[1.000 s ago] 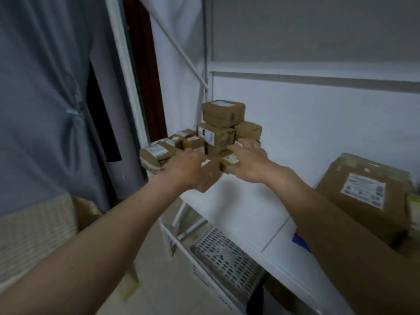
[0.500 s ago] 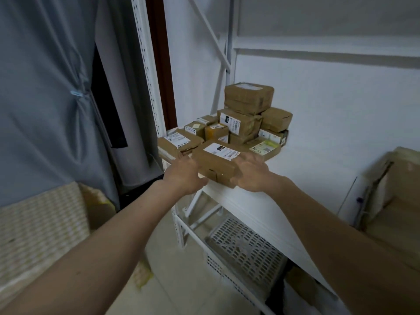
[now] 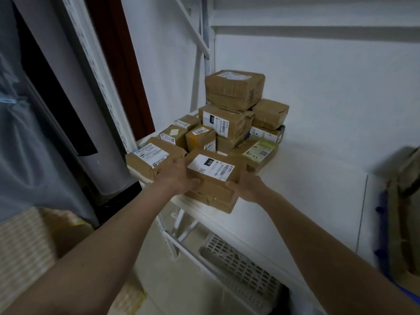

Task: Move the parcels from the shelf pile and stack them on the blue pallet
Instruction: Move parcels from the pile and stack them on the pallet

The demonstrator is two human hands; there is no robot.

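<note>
Both hands are on it: the left hand (image 3: 176, 178) wraps the near-left corner of the front parcel (image 3: 214, 178), thumb across the front face, and the right hand (image 3: 246, 187) clamps the right side, fingers curled against the cardboard, so the grip on each side is closed around this one box. The parcel sits at the front edge of the white shelf (image 3: 261, 214), its near corner overhanging the lip, with the rest of the pile (image 3: 234, 114) crowded just behind and beside it. Here's the risk, as I judge it: the flat parcel with the yellow-green label (image 3: 259, 153) and the long one on the left (image 3: 152, 160) both sit tight against it, so a careless pull could drag a neighbour off the edge. Behind, the tall stack has a bulging top box (image 3: 235, 89) perched on smaller ones, and a knock could topple it. Materials now: plain brown corrugated cardboard, banded with glossy tape that could let fingers slip, corners soft and dented, white printed shipping labels on top. Below is a white perforated plastic crate (image 3: 241, 269). A blue edge (image 3: 384, 228) shows far right, possibly the pallet; too blurred to tell.
</note>
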